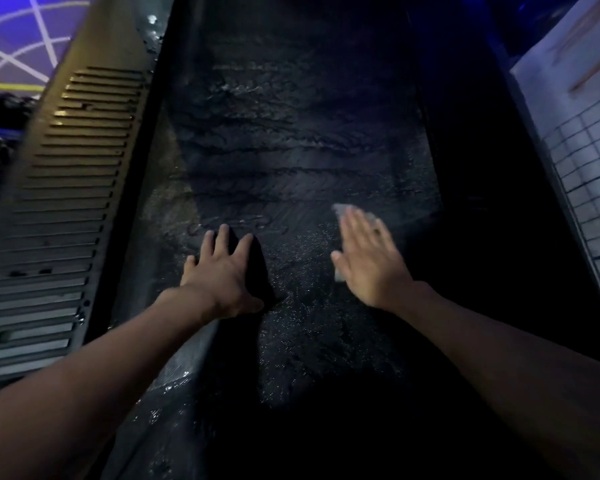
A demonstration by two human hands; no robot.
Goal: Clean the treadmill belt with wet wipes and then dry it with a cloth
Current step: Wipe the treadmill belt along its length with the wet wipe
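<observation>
Two bare forearms, the left forearm (pixel 84 386) and the right forearm (pixel 516 358), reached in from the bottom edge, cut off above the elbow. The left hand (pixel 222 275) lay palm-down on the treadmill belt (pixel 291 150) near its left margin, with the fingers straight and spread and nothing gripped. The right hand (pixel 368 258) lay flat as well, fingers straight and close together, pressing a pale wipe (pixel 340 210) onto the belt's right half. The hand covered most of the wipe; only an edge past the fingertips and a corner below the thumb showed. The two hands were well apart.

The black belt glittered with fine droplets around the hands and carried smeared, wavy streaks farther up. A grey ribbed side rail (pixel 66 202) ran along its left side, and a dark rail (pixel 465 168) along its right. Beyond that stood a white gridded surface (pixel 589 174). At top left was a purple floor (pixel 14 46) with pale lines and a yellow stripe (pixel 11 86).

The right hand and wipe were blurred, so the wipe's texture could not be read. Just right of the left hand lay a black wedge (pixel 257 271), either shadow or a dark cloth. The belt's near end was lost in darkness.
</observation>
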